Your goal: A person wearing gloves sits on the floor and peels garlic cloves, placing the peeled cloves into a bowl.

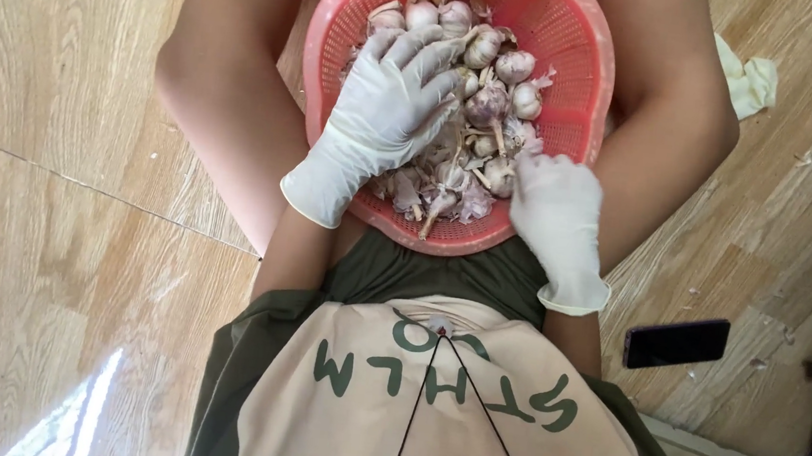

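A round red plastic basket point(584, 66) rests on my lap between my legs, filled with several garlic bulbs point(493, 101) and papery skins. My left hand point(389, 106), in a white glove, lies flat with fingers spread over the garlic on the basket's left side. At the basket's lower right rim, my right hand point(554, 208), also gloved, has its fingers curled into the garlic pile; whether it grips a bulb is hidden.
I sit on a wooden-patterned floor point(45, 220). A dark phone point(676, 342) lies on the floor to my right. A crumpled white cloth point(748, 83) sits beside my right leg. Bits of garlic skin are scattered on the floor at right.
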